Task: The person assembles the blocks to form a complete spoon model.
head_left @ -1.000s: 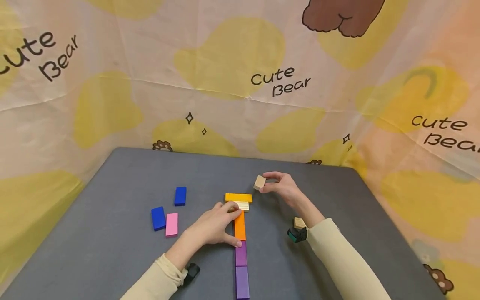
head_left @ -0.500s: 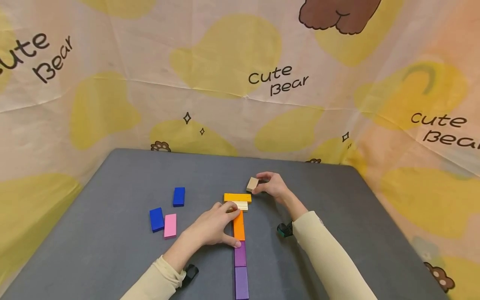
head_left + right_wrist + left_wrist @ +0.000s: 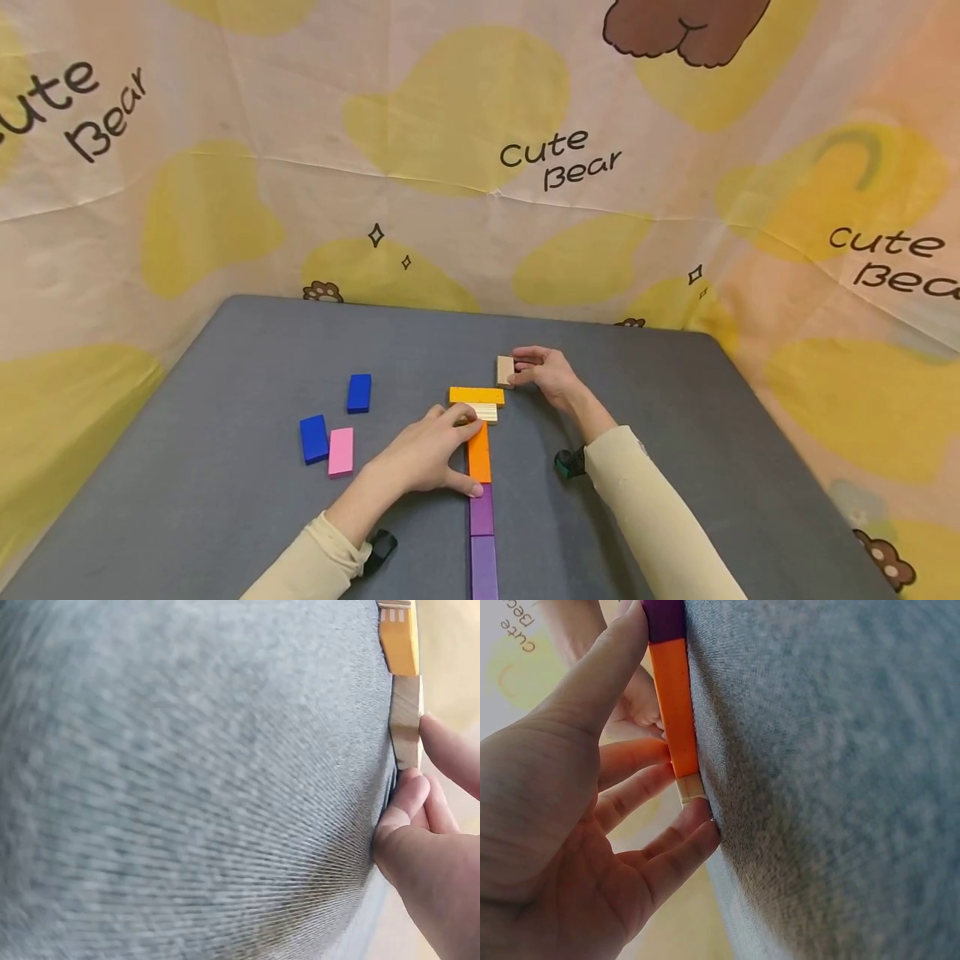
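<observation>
Pale and wooden, the small block (image 3: 504, 372) pinched by the right grip (image 3: 553, 373) seems to touch the yellow block (image 3: 476, 396); the spread left grip (image 3: 429, 448) touches the laid row (image 3: 480, 457), three loose blocks (image 3: 341, 451) lying leftward, unplaced.

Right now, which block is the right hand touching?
The plain wooden block, by the right end of the yellow block. Only it meets the right hand; the ribbed pale block is by the left hand.
</observation>
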The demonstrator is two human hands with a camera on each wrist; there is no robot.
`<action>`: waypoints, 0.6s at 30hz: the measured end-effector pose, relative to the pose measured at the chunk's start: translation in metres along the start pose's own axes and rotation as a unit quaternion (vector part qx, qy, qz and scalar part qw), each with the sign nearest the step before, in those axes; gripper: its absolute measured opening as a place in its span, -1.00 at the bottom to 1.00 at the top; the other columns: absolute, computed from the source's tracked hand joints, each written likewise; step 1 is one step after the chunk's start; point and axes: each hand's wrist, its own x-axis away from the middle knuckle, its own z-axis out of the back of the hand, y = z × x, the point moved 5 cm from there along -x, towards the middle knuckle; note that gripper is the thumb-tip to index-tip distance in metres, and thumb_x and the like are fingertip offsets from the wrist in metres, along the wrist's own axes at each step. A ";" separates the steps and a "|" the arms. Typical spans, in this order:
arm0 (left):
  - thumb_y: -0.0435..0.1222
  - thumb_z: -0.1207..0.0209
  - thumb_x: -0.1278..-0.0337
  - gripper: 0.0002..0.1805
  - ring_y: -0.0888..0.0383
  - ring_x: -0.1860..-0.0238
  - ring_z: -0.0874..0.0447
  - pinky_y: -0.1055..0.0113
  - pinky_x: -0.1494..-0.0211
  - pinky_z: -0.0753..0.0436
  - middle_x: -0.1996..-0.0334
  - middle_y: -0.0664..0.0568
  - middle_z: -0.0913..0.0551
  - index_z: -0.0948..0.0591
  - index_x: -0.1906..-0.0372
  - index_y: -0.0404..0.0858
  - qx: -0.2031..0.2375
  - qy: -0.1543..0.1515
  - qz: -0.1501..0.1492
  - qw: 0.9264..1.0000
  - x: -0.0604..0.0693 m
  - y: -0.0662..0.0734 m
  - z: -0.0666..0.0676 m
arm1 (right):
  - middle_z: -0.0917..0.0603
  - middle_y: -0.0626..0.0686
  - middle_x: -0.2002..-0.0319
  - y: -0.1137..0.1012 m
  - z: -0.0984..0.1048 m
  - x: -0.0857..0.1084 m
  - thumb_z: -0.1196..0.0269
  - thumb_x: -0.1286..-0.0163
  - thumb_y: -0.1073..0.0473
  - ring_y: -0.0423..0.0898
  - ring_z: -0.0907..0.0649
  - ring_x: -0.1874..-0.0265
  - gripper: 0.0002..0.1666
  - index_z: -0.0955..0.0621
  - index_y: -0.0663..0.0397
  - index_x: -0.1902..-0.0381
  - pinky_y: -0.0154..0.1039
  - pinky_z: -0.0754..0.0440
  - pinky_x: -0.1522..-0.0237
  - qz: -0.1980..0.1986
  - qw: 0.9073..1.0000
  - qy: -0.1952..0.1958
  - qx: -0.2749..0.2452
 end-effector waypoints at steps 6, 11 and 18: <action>0.32 -0.36 0.19 0.00 0.01 -0.06 -0.35 0.09 0.03 -0.56 -0.28 0.03 -0.36 -0.49 -0.36 -0.18 -0.004 -0.001 0.001 1.000 0.000 0.000 -0.001 | -0.60 0.15 -0.11 0.004 0.000 0.000 -0.41 -0.10 0.52 0.05 -0.55 -0.07 -0.37 -0.58 0.24 -0.17 -0.05 -0.41 -0.22 -0.006 1.000 0.011 -0.002; 0.32 -0.37 0.19 0.00 0.01 -0.05 -0.35 0.10 0.03 -0.56 -0.28 0.02 -0.36 -0.49 -0.35 -0.18 -0.003 0.000 0.002 1.000 0.001 0.000 0.000 | -0.60 0.15 -0.12 0.005 -0.001 0.000 -0.42 -0.10 0.52 0.04 -0.55 -0.09 -0.37 -0.58 0.24 -0.17 -0.05 -0.41 -0.22 -0.003 1.000 0.008 -0.004; 0.30 -0.38 0.18 -0.02 0.02 -0.05 -0.35 0.10 0.05 -0.56 -0.28 0.02 -0.37 -0.50 -0.35 -0.18 -0.001 0.002 0.002 1.000 0.001 0.001 0.001 | -0.62 0.13 -0.09 0.004 -0.001 0.001 -0.43 -0.03 0.55 0.02 -0.55 -0.04 -0.35 -0.60 0.24 -0.14 -0.08 -0.42 -0.21 -0.008 1.000 0.010 -0.006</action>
